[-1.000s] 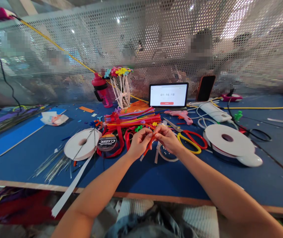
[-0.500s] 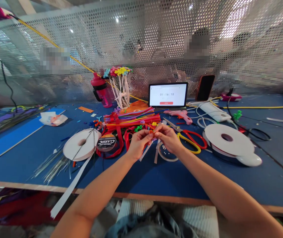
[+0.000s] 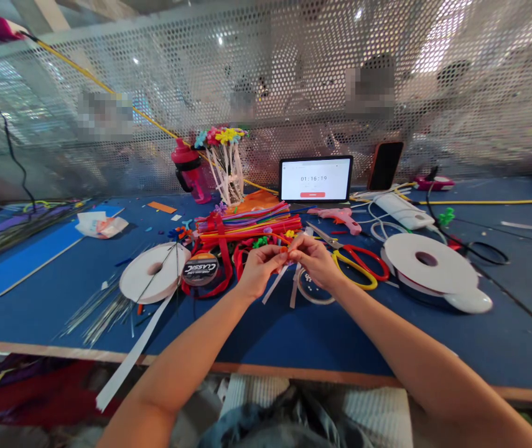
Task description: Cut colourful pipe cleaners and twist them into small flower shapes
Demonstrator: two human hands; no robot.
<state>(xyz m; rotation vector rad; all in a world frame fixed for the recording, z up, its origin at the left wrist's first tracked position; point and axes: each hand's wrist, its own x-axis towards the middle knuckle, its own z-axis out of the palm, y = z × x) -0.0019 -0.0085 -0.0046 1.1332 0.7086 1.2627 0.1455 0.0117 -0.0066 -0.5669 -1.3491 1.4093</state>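
Table (image 3: 51, 323) is blue. Scissors (image 3: 363, 264) lie just beside my right hand (image 3: 315, 261), which is nearly shut and pinches a small orange bit (image 3: 285, 250) together with my left hand (image 3: 261, 270), also nearly shut.

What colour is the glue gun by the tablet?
Pink; the glue gun shows best in the head view.

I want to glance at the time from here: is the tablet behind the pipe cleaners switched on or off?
On. The tablet is lit with a white screen showing digits that read 01:16:19.
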